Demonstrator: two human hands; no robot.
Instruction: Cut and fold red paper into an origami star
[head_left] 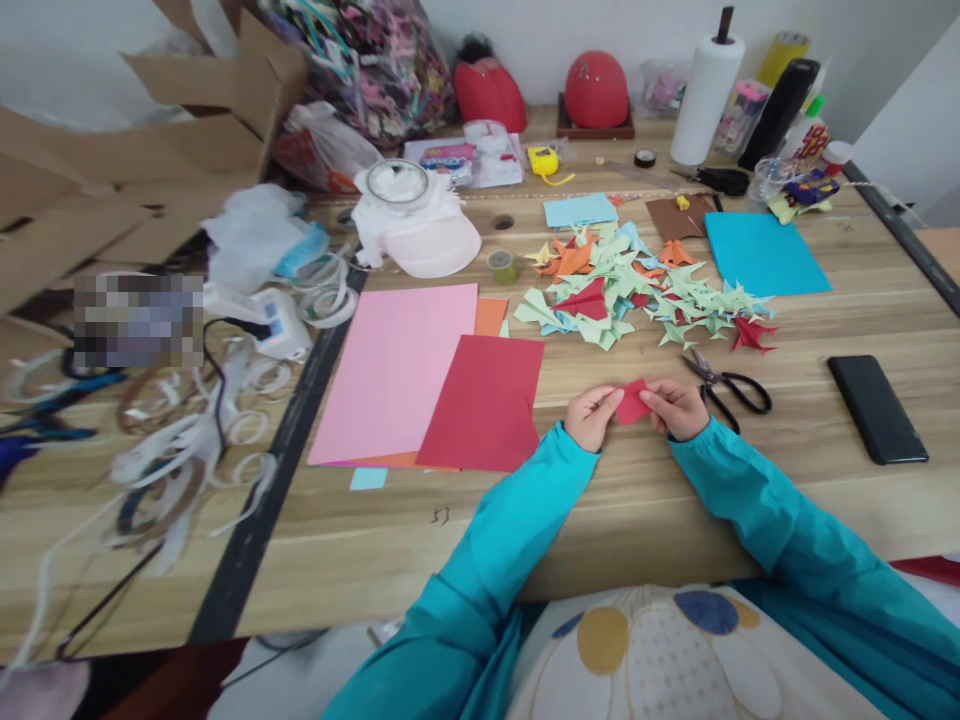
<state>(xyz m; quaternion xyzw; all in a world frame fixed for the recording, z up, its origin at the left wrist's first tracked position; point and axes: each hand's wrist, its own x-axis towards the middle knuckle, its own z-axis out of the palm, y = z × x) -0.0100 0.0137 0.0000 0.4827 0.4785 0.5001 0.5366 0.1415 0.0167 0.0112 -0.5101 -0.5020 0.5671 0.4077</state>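
Note:
A small piece of red paper (634, 402) is stretched between my two hands above the wooden table. My left hand (591, 415) pinches its left edge, and my right hand (676, 408) grips the right edge between thumb and fingers. Black-handled scissors (739, 388) lie beside my right hand, blades partly spread. Beyond my hands is a heap of folded paper figures (611, 280) in green, orange, red and blue. To the left, a red sheet (487, 400) overlaps a pink sheet (405, 365), with orange paper (492, 315) showing beneath.
A black phone (876, 408) lies at the right. Farther back are a blue sheet (766, 253), a yellow tape measure (544, 160) and a paper roll (705, 100). Tangled cables and tape (180, 470) fill the left, near a cardboard box (142, 150).

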